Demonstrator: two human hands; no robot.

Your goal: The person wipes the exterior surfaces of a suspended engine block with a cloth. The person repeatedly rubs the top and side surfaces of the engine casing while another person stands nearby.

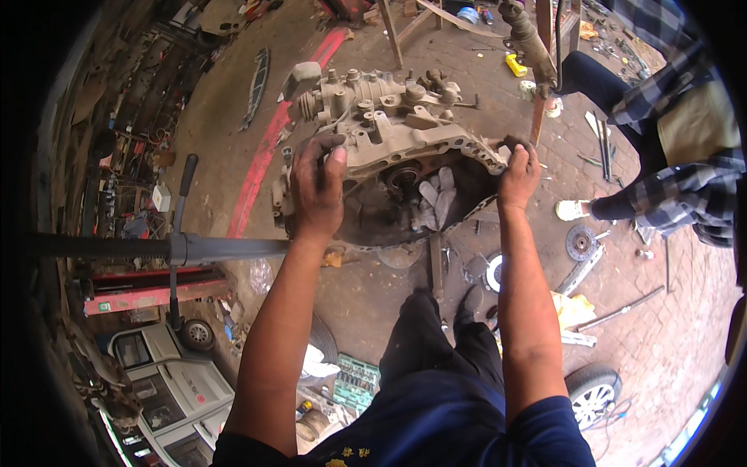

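Note:
A dusty grey gearbox point(389, 128) is raised in front of me, with its wide bell housing facing my body. My left hand point(317, 187) is closed on the left side of the housing, fingers curled over the rim and thumb upright. On the right edge my right hand point(519, 175) grips the rim, its fingertips partly hidden. Inside the dark hollow of the housing lies a grey work glove point(437, 198), beside the central shaft point(403, 180). What bears the gearbox's weight is mostly hidden beneath it.
A black metal bar with a lever point(183, 249) reaches in from the left. At right stands another person in a checked shirt point(654, 187). Below are a clutch disc point(581, 242), a wheel point(595, 393), a green socket set point(358, 381) and a silver vehicle point(167, 389).

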